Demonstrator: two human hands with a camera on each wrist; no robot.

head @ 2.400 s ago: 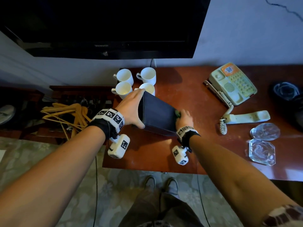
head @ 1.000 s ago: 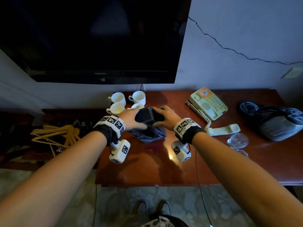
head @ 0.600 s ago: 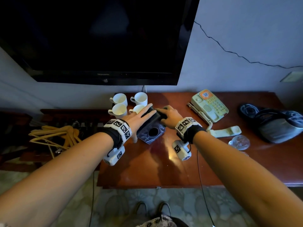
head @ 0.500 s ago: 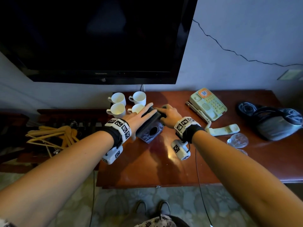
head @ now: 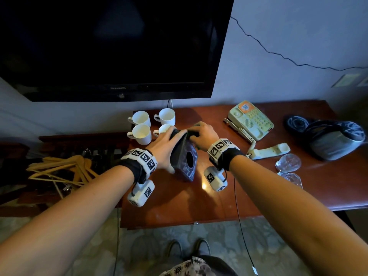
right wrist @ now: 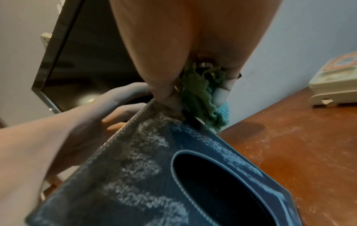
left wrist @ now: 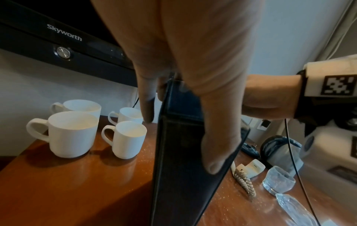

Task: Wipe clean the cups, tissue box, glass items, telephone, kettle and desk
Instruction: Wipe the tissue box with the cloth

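The dark tissue box (head: 185,156) stands tilted on one edge on the brown desk (head: 179,206), its oval opening turned toward me and to the right. My left hand (head: 166,145) grips its left side, with the thumb (left wrist: 218,145) on one face and the fingers on the other. My right hand (head: 201,134) pinches a green cloth (right wrist: 199,97) against the box's dusty top far edge (right wrist: 146,116). Several white cups (head: 140,134) stand just left of the box.
A cream telephone (head: 251,119) sits at the back right, its handset (head: 270,150) lying off the hook. Two glass items (head: 288,162) and a grey kettle (head: 334,140) are further right. A TV (head: 111,46) hangs above, and wooden hangers (head: 59,170) lie lower left.
The box has been turned from bottom-up to opening-forward, and in the last half second it has tipped steeper onto its edge. My right hand and the cloth stay at the top far edge.
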